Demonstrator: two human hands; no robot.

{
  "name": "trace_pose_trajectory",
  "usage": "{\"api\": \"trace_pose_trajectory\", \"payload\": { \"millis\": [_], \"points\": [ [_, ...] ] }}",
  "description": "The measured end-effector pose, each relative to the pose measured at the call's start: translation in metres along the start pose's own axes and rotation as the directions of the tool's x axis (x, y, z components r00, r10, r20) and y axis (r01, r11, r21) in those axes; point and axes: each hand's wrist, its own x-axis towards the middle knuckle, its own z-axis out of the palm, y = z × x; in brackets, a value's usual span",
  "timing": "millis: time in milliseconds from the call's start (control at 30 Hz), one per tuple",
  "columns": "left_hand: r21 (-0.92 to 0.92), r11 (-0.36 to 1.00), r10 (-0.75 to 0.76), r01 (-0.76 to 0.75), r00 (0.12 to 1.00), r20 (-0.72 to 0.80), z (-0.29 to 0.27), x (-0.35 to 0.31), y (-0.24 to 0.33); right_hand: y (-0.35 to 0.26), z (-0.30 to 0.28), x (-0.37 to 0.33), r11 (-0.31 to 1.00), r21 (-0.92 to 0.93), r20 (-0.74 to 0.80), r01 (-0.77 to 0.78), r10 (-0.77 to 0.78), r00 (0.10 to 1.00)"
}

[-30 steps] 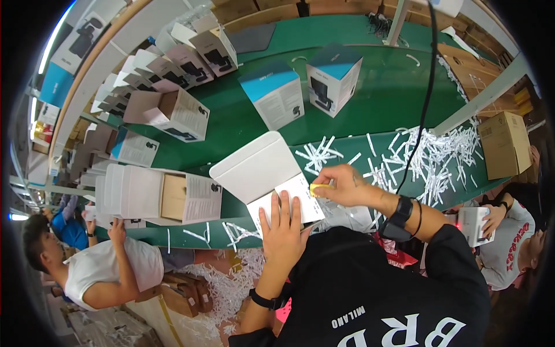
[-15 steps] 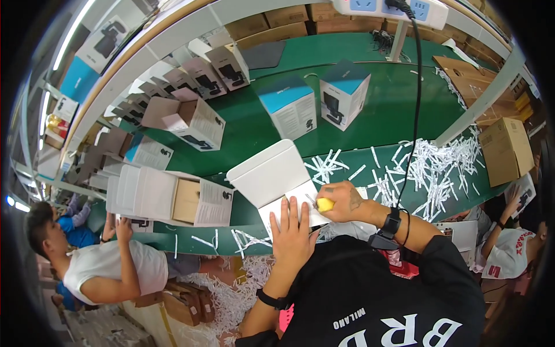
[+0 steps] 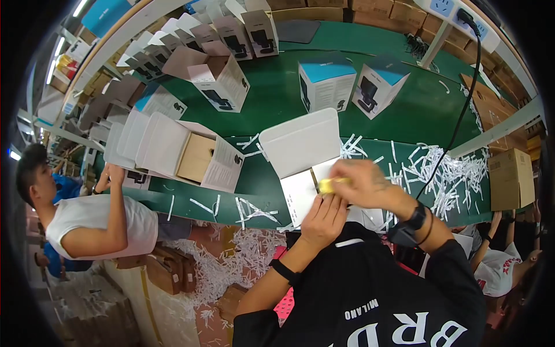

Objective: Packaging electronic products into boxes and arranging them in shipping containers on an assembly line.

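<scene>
White, its lid (image 3: 303, 141) raised, the box (image 3: 296, 199) is set on the green bench (image 3: 261, 185); its right side is partly covered by the right hand (image 3: 359, 182), closed on a small yellow object (image 3: 327, 186); its near edge is overlapped by the left hand (image 3: 325, 222), whose grip cannot be told.

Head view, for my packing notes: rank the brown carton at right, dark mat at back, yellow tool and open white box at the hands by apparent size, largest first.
1. Open white box
2. Brown carton
3. Dark mat
4. Yellow tool, partly hidden
</scene>
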Motion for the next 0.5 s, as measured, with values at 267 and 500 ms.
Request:
{"api": "trace_pose_trajectory", "payload": {
  "millis": [267,500],
  "points": [
    [-0.169,0.985,-0.064,0.044,0.992,-0.113,0.002,0.005,-0.007,-0.002,0.051,0.039,0.987,0.029,0.088,0.157,-0.159,0.983],
    [-0.216,0.976,-0.015,-0.010,0.994,-0.112,-0.003,0.003,-0.012,-0.008,0.072,0.034,0.981,0.192,-0.007,0.037,-0.036,0.999]
  ]
}}
